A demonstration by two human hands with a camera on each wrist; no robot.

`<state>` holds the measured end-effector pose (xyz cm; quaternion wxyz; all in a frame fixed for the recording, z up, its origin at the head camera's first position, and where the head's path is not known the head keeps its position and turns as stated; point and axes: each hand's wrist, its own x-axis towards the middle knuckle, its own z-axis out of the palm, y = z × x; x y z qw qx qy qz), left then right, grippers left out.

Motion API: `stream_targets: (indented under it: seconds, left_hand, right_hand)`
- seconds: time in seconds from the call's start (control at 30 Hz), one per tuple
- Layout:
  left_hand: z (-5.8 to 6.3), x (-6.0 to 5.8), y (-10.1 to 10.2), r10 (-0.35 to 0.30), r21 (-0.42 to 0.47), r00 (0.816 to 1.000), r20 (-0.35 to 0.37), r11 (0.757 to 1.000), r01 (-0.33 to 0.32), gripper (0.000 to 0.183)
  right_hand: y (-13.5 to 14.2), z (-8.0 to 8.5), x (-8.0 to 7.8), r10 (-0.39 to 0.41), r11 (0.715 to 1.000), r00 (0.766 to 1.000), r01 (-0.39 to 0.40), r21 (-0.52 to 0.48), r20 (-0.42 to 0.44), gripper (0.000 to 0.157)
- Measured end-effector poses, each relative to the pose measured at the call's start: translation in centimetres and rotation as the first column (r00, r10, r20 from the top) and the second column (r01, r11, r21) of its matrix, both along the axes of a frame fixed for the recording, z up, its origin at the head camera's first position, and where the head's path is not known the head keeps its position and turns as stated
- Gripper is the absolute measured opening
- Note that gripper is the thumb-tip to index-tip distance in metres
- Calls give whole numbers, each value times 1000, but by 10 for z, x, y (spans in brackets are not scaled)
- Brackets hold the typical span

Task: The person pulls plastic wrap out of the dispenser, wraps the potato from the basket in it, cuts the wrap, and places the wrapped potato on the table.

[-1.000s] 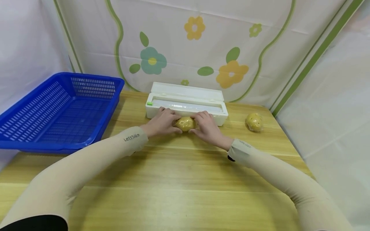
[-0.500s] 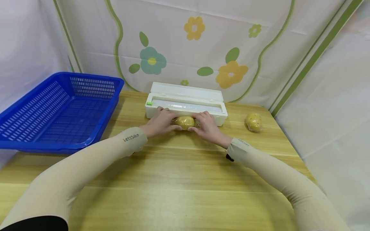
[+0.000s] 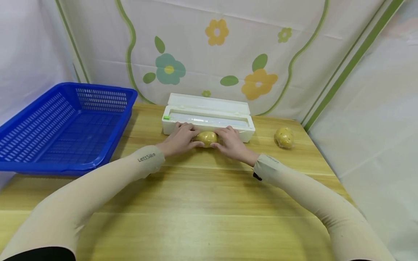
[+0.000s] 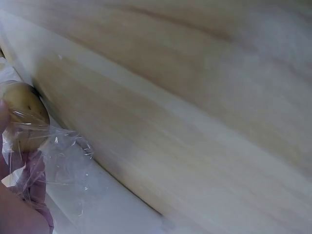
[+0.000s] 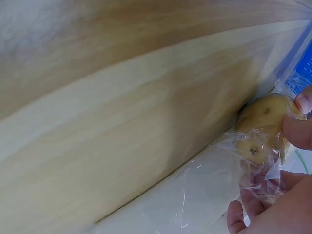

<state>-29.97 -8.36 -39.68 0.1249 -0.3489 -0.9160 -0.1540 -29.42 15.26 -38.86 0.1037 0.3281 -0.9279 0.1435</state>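
A potato (image 3: 207, 139) in clear plastic wrap lies between my two hands, close against the front of a white cling film dispenser (image 3: 242, 135). My left hand (image 3: 181, 139) grips its left end and my right hand (image 3: 232, 143) its right end, thumbs on the near side. In the left wrist view, loose cling film (image 4: 68, 151) spreads from the potato (image 4: 27, 109) over the fingers. Crumpled film (image 5: 258, 139) bunches at the other end in the right wrist view. The dispenser's lid (image 3: 209, 103) stands raised. Some fingertips are hidden behind the potato.
A second wrapped potato (image 3: 284, 138) rests on the wooden table (image 3: 209, 203) to the right. At the left stands a large blue plastic basket (image 3: 134, 95). Behind the dispenser hangs a flowered curtain (image 3: 196, 47), and white sheets flank both sides.
The head view has shifted slightly, so everything sits a little further left. Both hands keep hold of the potato, which has moved very slightly toward the dispenser since the first frame.
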Motion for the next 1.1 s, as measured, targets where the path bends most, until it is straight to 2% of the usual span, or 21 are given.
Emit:
stream_targets:
  seconds: [0.17,0.23,0.4,0.53,0.7,0.83,1.0,1.1]
  left_hand:
    - [0,3,2,47,-13,999,-9,999,-47,48]
    - [-2,4,3,71,9,997,-9,997,-71,47]
    - [-6,9,6,164,75,986,-12,984,-162,52]
    - [-2,12,6,226,69,974,11,972,-226,61]
    - [3,15,5,189,41,979,70,981,-192,56]
    - [3,17,5,153,38,985,83,987,-157,54]
    - [9,20,1,161,49,985,67,985,-165,61]
    - [17,22,-5,185,94,982,46,978,-188,61]
  right_hand:
    - [-2,1,1,-28,1000,999,28,8,33,49]
    - [-2,1,2,-43,999,998,44,-8,39,49]
    - [0,2,4,-50,998,999,50,-31,3,49]
    - [0,7,4,-43,999,998,44,15,-51,49]
    - [-4,8,5,-32,998,998,36,59,-58,47]
    - [-5,7,5,-38,996,998,42,84,-49,47]
    - [-3,10,7,-29,997,998,33,74,-53,53]
    - [-3,12,7,-24,998,998,28,60,-58,56]
